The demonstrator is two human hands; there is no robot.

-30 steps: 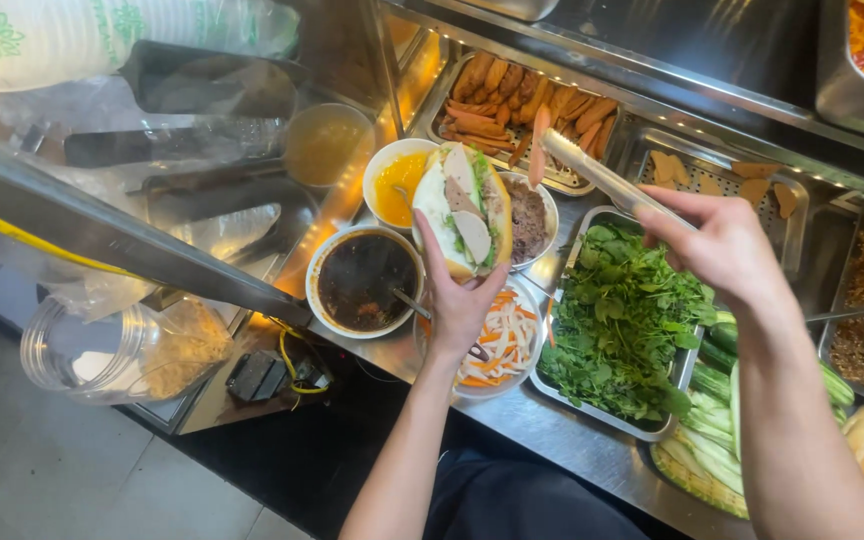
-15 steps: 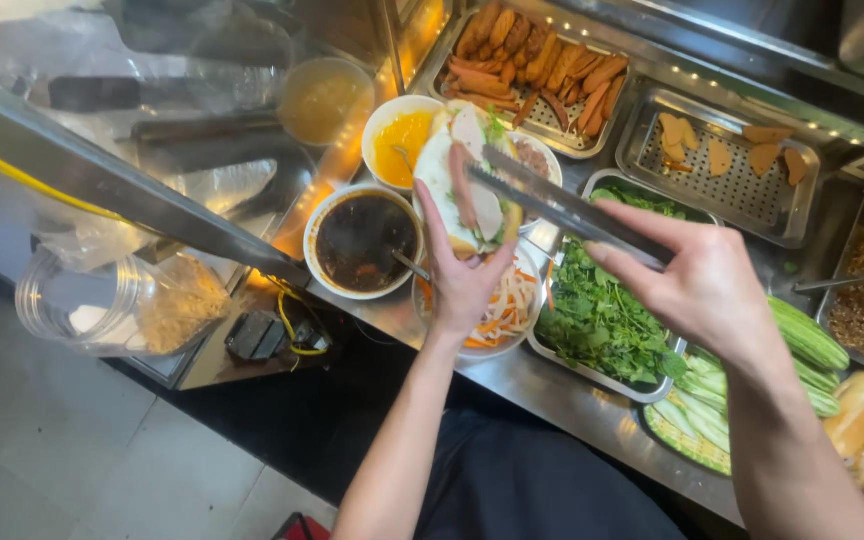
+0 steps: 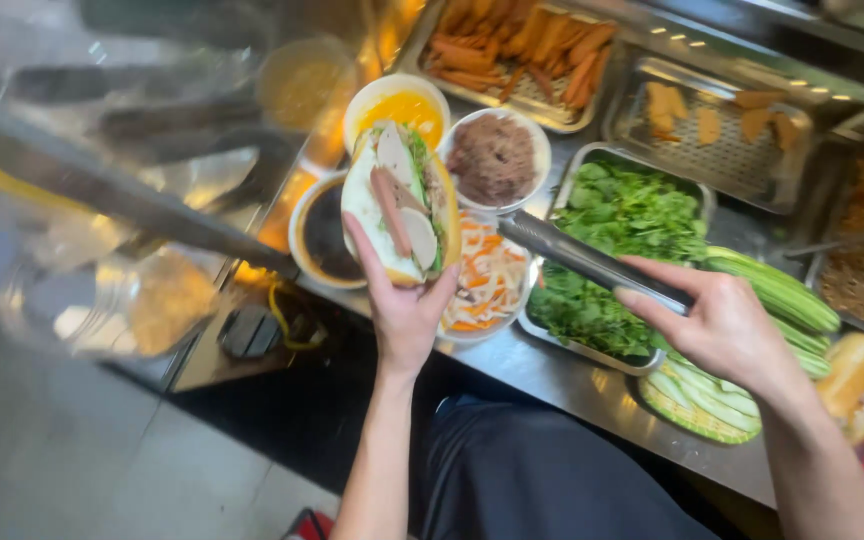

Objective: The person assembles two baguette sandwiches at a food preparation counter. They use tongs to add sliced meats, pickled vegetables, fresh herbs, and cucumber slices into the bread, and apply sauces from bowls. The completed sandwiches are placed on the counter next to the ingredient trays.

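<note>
My left hand (image 3: 402, 305) holds an open split bread roll (image 3: 397, 200) filled with pale meat slices, a sausage strip and greens, above the bowls. My right hand (image 3: 722, 325) grips metal tongs (image 3: 582, 258) that point left, their tips over the bowl of shredded carrot and white radish (image 3: 482, 285). The tongs look closed with nothing visible in them.
A tray of leafy greens (image 3: 622, 240) lies under the tongs. Around it are a dark sauce bowl (image 3: 317, 235), a yellow sauce bowl (image 3: 402, 100), a minced meat bowl (image 3: 492, 155), a sausage tray (image 3: 522, 50), cucumber strips (image 3: 752, 340) and a glass counter front (image 3: 102, 190).
The tongs have left the roll, where a sausage strip now lies, and dropped toward the carrot bowl. My left hand and the roll stayed about where they were.
</note>
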